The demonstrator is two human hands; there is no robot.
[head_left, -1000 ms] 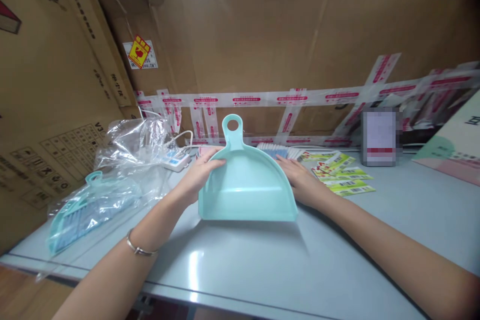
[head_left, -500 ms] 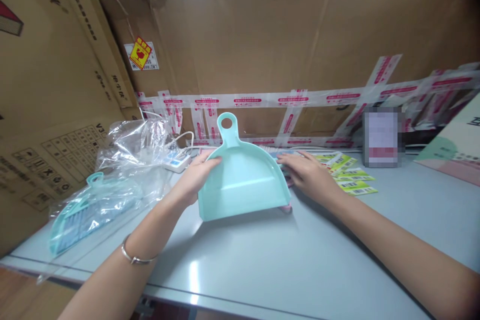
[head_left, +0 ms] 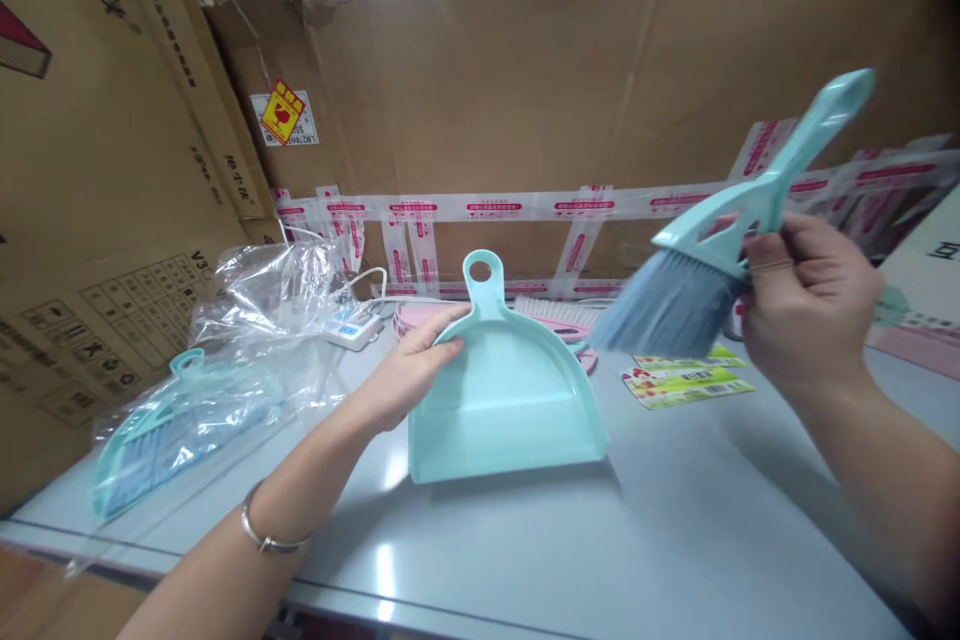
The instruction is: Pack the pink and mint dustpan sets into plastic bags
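Slippage looks like the likeliest trouble for the half-round, mint-green plastic dustpan (head_left: 510,405), which stands tilted, its hollow face towards the wearer, over the glossy pale-grey table (head_left: 465,560). The bare left hand (head_left: 416,360) pinches only its upper left edge, thumb on the inner face and fingers mostly hidden behind. With the whole right side unsupported, a knock there could twist the smooth dustpan out of that grip; whether its front lip touches the table, I cannot tell.

The bare right hand (head_left: 814,305) is closed on the mint-green plastic hand brush with grey-blue bristles (head_left: 694,280), raised to the right of the dustpan and apart from it. It grips beside the head, near the root of the handle, which juts up free, so the brush could pivot if pressed from the bristle end.

Those bristles overlap the yellow-green printed strips (head_left: 690,388) in this view; if the brush dips, it might drag or scatter them. Behind the dustpan, a pink plastic piece (head_left: 566,329) with pale bristles near it leaves little room, and pushing the dustpan back could jam against it. At far left, the crinkled clear plastic bag (head_left: 277,290) lies near the left forearm and could snag on the silver metal bangle (head_left: 262,535).
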